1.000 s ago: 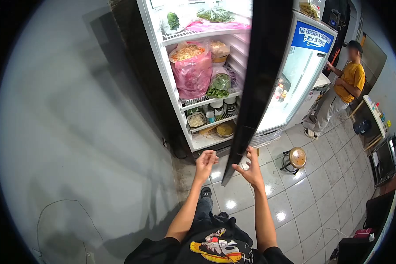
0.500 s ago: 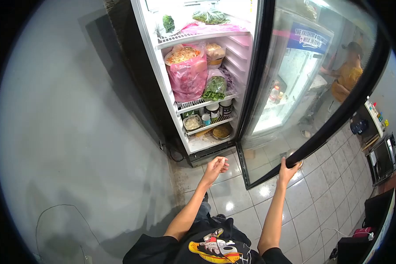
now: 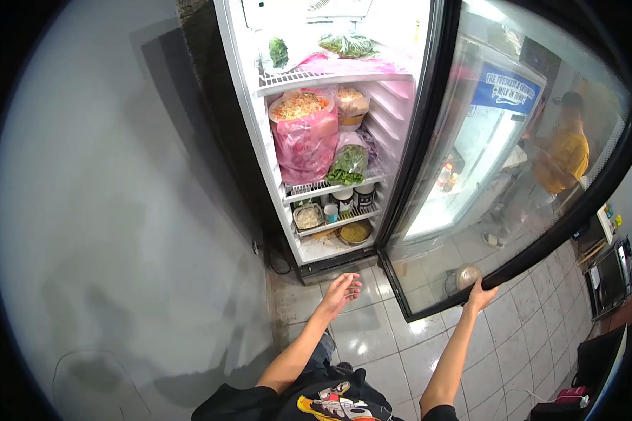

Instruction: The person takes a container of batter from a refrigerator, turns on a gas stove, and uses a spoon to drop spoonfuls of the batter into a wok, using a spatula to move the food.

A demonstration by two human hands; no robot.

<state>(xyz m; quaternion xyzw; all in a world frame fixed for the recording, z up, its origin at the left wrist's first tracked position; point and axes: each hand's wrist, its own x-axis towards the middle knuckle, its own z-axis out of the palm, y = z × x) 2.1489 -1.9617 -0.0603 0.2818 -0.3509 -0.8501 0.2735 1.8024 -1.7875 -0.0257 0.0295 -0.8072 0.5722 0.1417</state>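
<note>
An upright fridge [image 3: 260, 140] stands open, its glass door [image 3: 428, 231] swung out to the right. My right hand [image 3: 480, 297] grips the black edge of that door near its lower outer corner. In front of the fridge's base, my left hand [image 3: 341, 291] hangs in the air with its fingers loosely curled and apart, holding nothing. On the middle shelf are a pink bag [image 3: 305, 147] with shredded food on top and a bag of green leaves [image 3: 349, 161]. Jars [image 3: 343, 202] and a tray of white food [image 3: 307, 217] sit lower, above a round bowl [image 3: 354, 231].
A grey wall [image 3: 119, 210] runs along the left. Tiled floor [image 3: 372, 330] lies below. Through the door glass, another person in a yellow top [image 3: 565, 154] and a lit fridge with a blue sign [image 3: 507, 88] show. A shelf unit [image 3: 606, 228] is at the far right.
The door has swung slightly further out to the right with my right hand on it. The fridge and my left hand appear a little lower in the view.
</note>
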